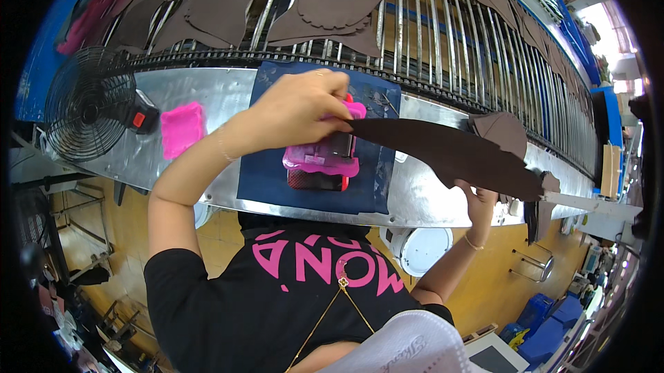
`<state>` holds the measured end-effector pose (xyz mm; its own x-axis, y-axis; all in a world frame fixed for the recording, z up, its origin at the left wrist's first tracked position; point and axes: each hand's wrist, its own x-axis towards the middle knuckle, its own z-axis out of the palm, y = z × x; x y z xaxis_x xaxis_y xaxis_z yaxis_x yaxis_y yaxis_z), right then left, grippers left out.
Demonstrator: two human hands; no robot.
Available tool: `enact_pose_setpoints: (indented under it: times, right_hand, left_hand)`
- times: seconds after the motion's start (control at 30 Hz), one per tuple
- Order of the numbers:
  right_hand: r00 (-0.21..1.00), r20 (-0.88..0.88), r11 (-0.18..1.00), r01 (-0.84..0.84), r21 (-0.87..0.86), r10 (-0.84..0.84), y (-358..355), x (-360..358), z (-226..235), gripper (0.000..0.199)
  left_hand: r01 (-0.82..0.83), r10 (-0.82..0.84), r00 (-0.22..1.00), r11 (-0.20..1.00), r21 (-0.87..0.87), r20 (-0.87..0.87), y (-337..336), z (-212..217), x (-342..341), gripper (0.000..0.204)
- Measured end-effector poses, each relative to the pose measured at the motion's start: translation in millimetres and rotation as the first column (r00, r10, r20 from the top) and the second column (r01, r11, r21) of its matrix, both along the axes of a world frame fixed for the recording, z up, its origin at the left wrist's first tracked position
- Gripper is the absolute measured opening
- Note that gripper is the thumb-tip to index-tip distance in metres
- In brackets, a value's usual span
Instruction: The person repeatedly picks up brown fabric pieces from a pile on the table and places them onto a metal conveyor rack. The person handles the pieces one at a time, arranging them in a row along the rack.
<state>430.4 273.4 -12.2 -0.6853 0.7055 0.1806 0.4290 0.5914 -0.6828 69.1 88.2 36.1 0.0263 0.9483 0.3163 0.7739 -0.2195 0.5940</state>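
My left hand (304, 111) pinches the narrow tip of a dark brown cut piece of sheet material (449, 151), leather or fabric, I cannot tell which. The piece stretches rightward above the bench. My right hand (478, 201) grips its lower edge near the wide end, with some fingers hidden behind it. Below my left hand, a pink-rimmed clear container (321, 160) sits over a red and black object (315, 180), partly covered. Both are on a dark blue mat (266, 183). More brown pieces (503, 131) lie by the far end of the held piece.
A metal bench (225, 89) runs across. Behind it, a rack of metal rods (422, 27) carries stacked brown pieces (332, 6). A black wire fan (90, 106) and a pink tray (182, 129) are at left. A white round-topped bucket (425, 248) stands below the bench.
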Motion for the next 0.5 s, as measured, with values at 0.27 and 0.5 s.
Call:
enact_pose_setpoints:
  times: [0.27, 0.5]
  right_hand:
    - [0.925, -0.256, 0.959, 0.282, -0.034, -0.281, 5, 56, 70, 0.014]
    - [0.926, -0.227, 0.953, 0.297, -0.053, -0.302, 47, -14, 72, 0.021]
  left_hand:
    - [0.262, -0.282, 0.953, 0.952, 0.159, 0.115, 104, 16, 37, 0.069]
    - [0.006, -0.034, 0.921, 0.997, 0.071, 0.389, 159, 65, -1, 0.031]
